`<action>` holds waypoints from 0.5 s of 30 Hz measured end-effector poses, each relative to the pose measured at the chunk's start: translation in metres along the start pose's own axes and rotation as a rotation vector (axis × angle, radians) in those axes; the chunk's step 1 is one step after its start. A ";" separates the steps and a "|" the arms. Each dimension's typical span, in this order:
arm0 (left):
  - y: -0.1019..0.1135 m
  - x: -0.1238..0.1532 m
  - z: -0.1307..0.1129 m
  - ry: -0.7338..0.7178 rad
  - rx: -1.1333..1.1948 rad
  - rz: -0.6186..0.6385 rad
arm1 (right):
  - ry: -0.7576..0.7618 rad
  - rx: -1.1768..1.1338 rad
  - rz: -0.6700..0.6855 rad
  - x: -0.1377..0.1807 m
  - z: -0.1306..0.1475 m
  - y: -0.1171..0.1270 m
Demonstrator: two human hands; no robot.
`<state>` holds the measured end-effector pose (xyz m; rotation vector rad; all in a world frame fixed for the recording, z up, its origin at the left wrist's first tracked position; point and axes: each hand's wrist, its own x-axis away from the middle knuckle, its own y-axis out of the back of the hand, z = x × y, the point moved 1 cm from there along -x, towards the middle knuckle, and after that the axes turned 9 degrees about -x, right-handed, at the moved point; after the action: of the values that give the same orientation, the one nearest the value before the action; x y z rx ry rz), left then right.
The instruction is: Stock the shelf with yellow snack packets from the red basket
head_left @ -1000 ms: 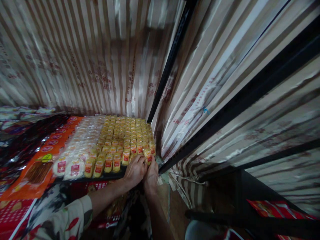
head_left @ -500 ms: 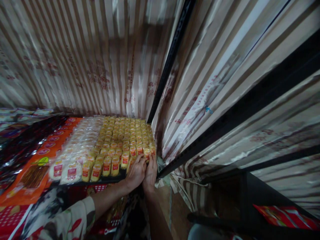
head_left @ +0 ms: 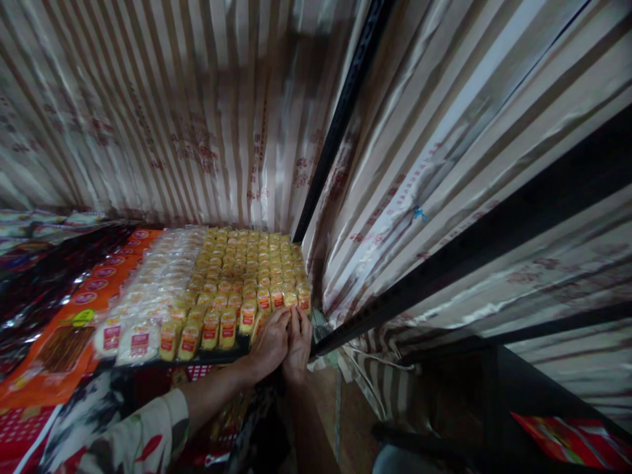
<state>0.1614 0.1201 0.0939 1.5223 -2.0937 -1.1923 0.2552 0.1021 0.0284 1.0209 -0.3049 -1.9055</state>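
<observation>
Rows of small yellow packaged cakes (head_left: 228,328) with red labels stand packed together on a dark shelf. My left hand (head_left: 270,341) reaches in at the right front corner, its fingers curled. Close beside it, my right hand (head_left: 297,342) has its fingers bent forward. The fingertips of both hands meet at the lower part of one yellow packaged cake (head_left: 290,299), which they grip from the front. My hands partly cover the front cakes here. White packaged cakes (head_left: 139,342) with red labels fill the rows to the left.
Orange snack packets (head_left: 69,342) and dark shiny packets (head_left: 59,276) lie further left. Black shelf posts (head_left: 340,99) stand behind and to the right, against a striped curtain (head_left: 212,99). A red basket (head_left: 24,428) is below left; a red packet (head_left: 567,438) lies at lower right.
Both hands have drawn slightly down from the cakes, so more of the labelled cakes at the right corner shows. The view has shifted a little.
</observation>
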 end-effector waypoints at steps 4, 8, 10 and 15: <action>-0.006 -0.001 0.004 -0.016 -0.043 0.008 | -0.022 -0.016 -0.012 -0.002 0.000 0.000; -0.004 -0.001 0.004 -0.008 -0.059 0.009 | -0.041 -0.016 0.002 -0.002 0.003 0.000; 0.001 0.001 0.004 -0.006 -0.063 -0.023 | -0.040 -0.018 -0.002 -0.003 0.006 0.002; 0.019 0.024 0.011 -0.006 -0.091 -0.149 | -0.016 -0.012 -0.069 -0.003 0.018 0.008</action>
<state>0.1327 0.1053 0.0960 1.6585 -1.9301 -1.3254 0.2474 0.0971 0.0457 1.0205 -0.2700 -1.9760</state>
